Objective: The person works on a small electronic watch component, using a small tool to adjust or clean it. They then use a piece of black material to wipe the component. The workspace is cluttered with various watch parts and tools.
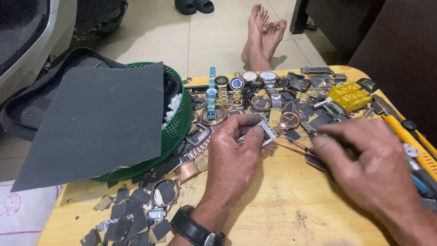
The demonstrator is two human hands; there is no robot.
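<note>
1. We hold a small silver watch case [267, 130] with a short piece of metal band in our left hand [234, 157], pinched between thumb and fingertips just above the yellow counter [282, 214], near its middle. The grip is narrow and closed on the case's edges.

2. We judge the case light, rigid and slippery where polished; its face would scratch or crack easily, so the sides and the band links are the sound places to take hold, as the left hand does now.

3. Our right hand [368, 168] is closed around a thin copper-coloured tweezer [293, 148], its points aimed at the case and just beside it. That grip is tight on the tool's rear end, which the hand mostly hides.

4. Behind the case lies a row of finished wristwatches [236, 84], gold, silver and blue-faced, set side by side at the far edge of the counter, with loose bezels and a rose-gold watch [289, 119] close by.

5. To the right sit a yellow plastic block [349, 94] with ribs and a yellow utility knife [412, 141] along the edge.

6. To the left a green plastic basket [180, 118] stands on the counter, covered by a large dark sheet of sandpaper [95, 123]. Small cut squares of the same dark sheet [132, 214] are scattered over the near left corner, among bare watch cases.

7. We see no packages, labels or signs that can be told apart. Our left wrist wears a black-strapped watch [193, 228].
</note>
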